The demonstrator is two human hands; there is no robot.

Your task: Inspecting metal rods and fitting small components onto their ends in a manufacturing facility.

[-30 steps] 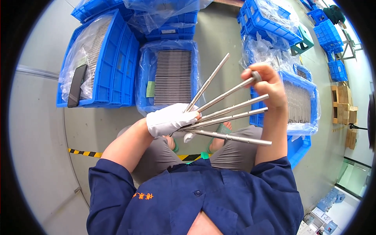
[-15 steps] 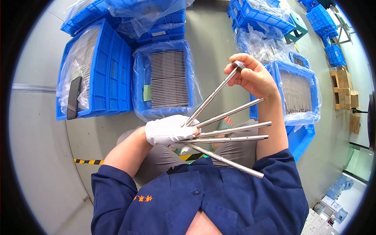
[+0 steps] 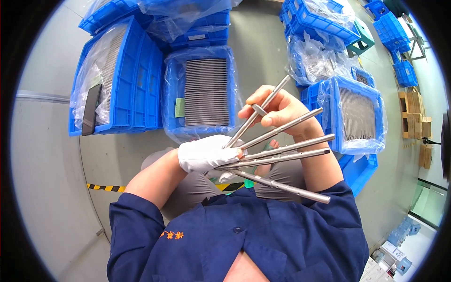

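Observation:
My left hand [image 3: 202, 154], in a white glove, is closed around one end of several slim metal shafts [image 3: 305, 143]. They fan out toward the right, with narrow steps or grooves along their length. The uppermost shaft [image 3: 278, 88] points up and right. Around it, partway along, sits a small grey metal ring [image 3: 259, 110], seen nearly edge-on. My bare right hand [image 3: 284, 112] pinches this ring between thumb and fingers, and the shaft's free end sticks out beyond it. The gripped shaft ends are hidden in the glove.
Ahead stands a plastic-lined blue crate [image 3: 172, 127] of stacked shafts [image 3: 206, 91]. Left of it, a black phone [image 3: 91, 110] rests on a tilted-looking blue crate [image 3: 145, 89]. Another filled blue crate [image 3: 336, 108] is close to my right forearm. Yellow-black tape [image 3: 105, 188] marks the floor.
The ring has gone from the tip of the uppermost shaft to partway down it. My right hand has moved left and down with it, toward the glove.

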